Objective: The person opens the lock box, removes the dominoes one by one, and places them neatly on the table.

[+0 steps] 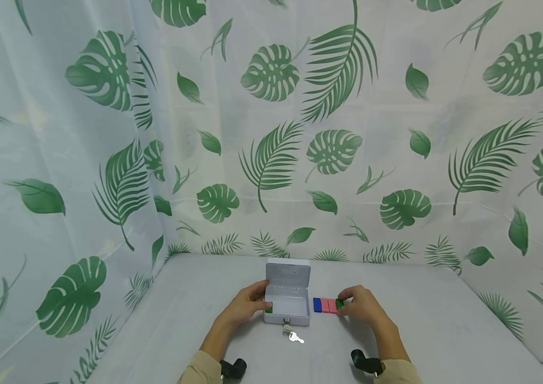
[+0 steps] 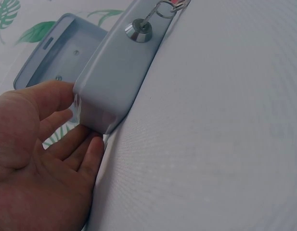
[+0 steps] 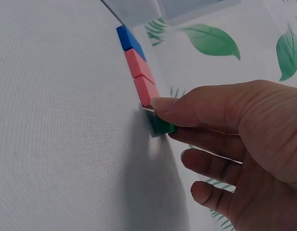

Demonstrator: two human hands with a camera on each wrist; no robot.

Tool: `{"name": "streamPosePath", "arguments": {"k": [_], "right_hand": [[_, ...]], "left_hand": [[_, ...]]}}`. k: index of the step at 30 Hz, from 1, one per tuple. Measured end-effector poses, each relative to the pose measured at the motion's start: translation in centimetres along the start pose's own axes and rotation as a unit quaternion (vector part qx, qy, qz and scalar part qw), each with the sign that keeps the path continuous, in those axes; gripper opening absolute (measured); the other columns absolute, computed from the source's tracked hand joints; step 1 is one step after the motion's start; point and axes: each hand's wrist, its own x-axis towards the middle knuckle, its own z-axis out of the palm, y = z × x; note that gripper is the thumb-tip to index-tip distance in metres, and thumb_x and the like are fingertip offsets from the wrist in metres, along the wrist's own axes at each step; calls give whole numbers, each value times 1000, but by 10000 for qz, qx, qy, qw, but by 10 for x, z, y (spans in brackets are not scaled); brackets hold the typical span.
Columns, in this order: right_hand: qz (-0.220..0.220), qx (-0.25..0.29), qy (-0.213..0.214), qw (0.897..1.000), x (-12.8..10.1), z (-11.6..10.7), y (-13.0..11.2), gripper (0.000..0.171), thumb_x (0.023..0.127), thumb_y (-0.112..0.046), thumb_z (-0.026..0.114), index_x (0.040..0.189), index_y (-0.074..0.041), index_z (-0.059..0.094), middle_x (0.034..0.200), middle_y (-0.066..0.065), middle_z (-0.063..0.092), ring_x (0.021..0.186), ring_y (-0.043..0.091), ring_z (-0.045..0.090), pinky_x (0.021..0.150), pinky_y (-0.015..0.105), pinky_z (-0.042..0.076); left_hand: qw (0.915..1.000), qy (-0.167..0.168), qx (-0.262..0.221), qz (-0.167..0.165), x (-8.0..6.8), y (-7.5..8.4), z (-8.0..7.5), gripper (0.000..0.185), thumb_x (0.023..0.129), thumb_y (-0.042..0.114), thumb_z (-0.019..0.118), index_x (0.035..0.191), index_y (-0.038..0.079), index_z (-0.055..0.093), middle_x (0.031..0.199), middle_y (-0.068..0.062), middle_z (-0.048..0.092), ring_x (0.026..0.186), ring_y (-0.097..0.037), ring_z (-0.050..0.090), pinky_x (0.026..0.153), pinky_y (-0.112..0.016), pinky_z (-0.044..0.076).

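A small grey metal cash box (image 1: 287, 320) stands with its lid (image 1: 288, 274) raised. My left hand (image 1: 248, 304) grips its left side wall, thumb over the rim and the other fingers against the outside. By that thumb's tip a small green block (image 1: 269, 308) shows inside the box. To the right of the box lies a row of blocks: a blue block (image 1: 317, 305), two pink blocks (image 1: 328, 305) and a green block (image 3: 163, 124) at the right end. My right hand (image 1: 360, 305) pinches that end green block between thumb and index finger.
A key (image 1: 295, 337) hangs by a ring from the lock (image 2: 139, 30) on the box's front and rests on the white tabletop (image 1: 156, 320). Leaf-printed curtains (image 1: 271, 160) enclose the table behind and at the sides.
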Motion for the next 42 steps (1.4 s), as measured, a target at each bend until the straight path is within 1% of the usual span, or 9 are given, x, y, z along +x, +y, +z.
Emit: {"name": "streamPosePath", "arguments": {"k": [3, 11, 16, 19, 24, 29, 34, 37, 42], "right_hand": [[21, -6, -8, 10000, 1, 1, 1, 32, 77, -6, 86, 108, -2, 77, 114, 13, 75, 101, 26, 66, 89, 54, 58], [52, -67, -14, 10000, 1, 1, 0, 31, 79, -6, 86, 108, -3, 78, 117, 15, 74, 116, 36, 65, 98, 61, 55], [90, -57, -9, 9999, 2, 1, 0, 32, 78, -6, 86, 109, -3, 78, 117, 16, 74, 109, 32, 66, 95, 59, 56], [111, -68, -15, 9999, 2, 1, 0, 32, 78, -6, 86, 109, -3, 78, 118, 16, 74, 104, 29, 66, 92, 56, 57], [140, -72, -31, 9999, 2, 1, 0, 33, 78, -6, 85, 110, -3, 77, 119, 16, 74, 100, 27, 65, 89, 54, 58], [141, -88, -25, 9999, 2, 2, 0, 33, 78, -5, 85, 110, -2, 77, 120, 17, 74, 105, 30, 66, 91, 56, 58], [142, -145, -27, 9998, 2, 3, 1, 34, 78, -6, 86, 110, -2, 77, 120, 18, 73, 103, 30, 66, 90, 55, 58], [170, -147, -26, 9997, 2, 3, 1, 34, 78, -6, 86, 111, -2, 77, 121, 18, 73, 104, 30, 66, 92, 56, 57], [168, -172, -24, 9997, 2, 3, 0, 34, 79, -6, 86, 112, -2, 77, 122, 19, 72, 106, 31, 66, 93, 58, 57]], "left_hand": [[10000, 24, -17, -10, 0, 2, 0, 67, 95, 7, 72, 156, 1, 44, 158, -23, 48, 148, -43, 44, 122, -57, 36], [9999, 72, 113, -64, 0, 2, 0, 67, 95, 8, 72, 156, 1, 44, 157, -22, 49, 147, -43, 46, 122, -56, 37], [9998, 112, 114, -135, 1, 0, 0, 67, 95, 9, 73, 156, 3, 45, 158, -20, 49, 148, -40, 46, 123, -54, 37], [9998, 93, 126, -90, 2, -1, 0, 68, 95, 9, 73, 156, 2, 44, 157, -22, 49, 147, -42, 46, 122, -56, 37], [9998, 86, 122, -136, 1, -1, 0, 69, 95, 9, 73, 156, 2, 43, 158, -21, 49, 148, -41, 46, 122, -55, 37], [9998, 83, 81, -158, 1, -1, 0, 68, 95, 8, 73, 156, 2, 44, 158, -21, 48, 148, -41, 45, 123, -54, 37], [9999, 62, 52, -117, -1, 1, 0, 68, 94, 8, 73, 156, 1, 44, 158, -22, 48, 148, -42, 45, 123, -56, 36], [9999, 47, 45, -79, -1, 1, 0, 68, 95, 8, 72, 156, 0, 44, 157, -23, 48, 148, -43, 45, 122, -57, 36], [9999, 48, 39, -113, 0, 1, 0, 67, 95, 8, 72, 155, 1, 45, 158, -22, 48, 148, -43, 44, 122, -57, 36]]}}
